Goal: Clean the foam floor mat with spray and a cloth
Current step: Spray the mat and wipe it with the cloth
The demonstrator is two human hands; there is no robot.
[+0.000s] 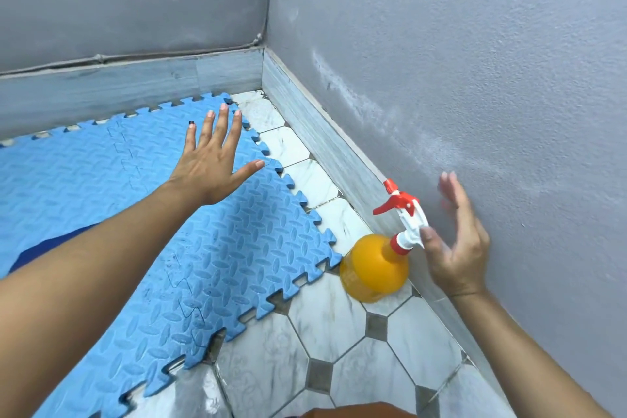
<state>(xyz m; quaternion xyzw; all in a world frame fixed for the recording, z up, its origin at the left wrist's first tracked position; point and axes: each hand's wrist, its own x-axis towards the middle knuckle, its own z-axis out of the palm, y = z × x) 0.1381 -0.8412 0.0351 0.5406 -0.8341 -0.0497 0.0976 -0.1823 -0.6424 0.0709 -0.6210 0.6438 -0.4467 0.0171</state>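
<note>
A blue foam floor mat (237, 248) of interlocking tiles covers the floor at the left and centre. My left hand (217, 159) is stretched out above its far corner, fingers straight and spread, holding nothing. An orange spray bottle (373, 268) with a white and red trigger head stands upright on the tiled floor just off the mat's right edge, close to the skirting. My right hand (454, 241) hovers beside the trigger head with fingers straight; the thumb is at the white nozzle neck. A dark blue patch (51, 248), perhaps a cloth, shows under my left forearm.
White marble-look floor tiles (339, 349) with grey diamond insets lie between the mat and the wall. Grey walls meet in a corner (268, 44) ahead, with grey skirting (339, 146) along both. An orange-brown thing (356, 412) shows at the bottom edge.
</note>
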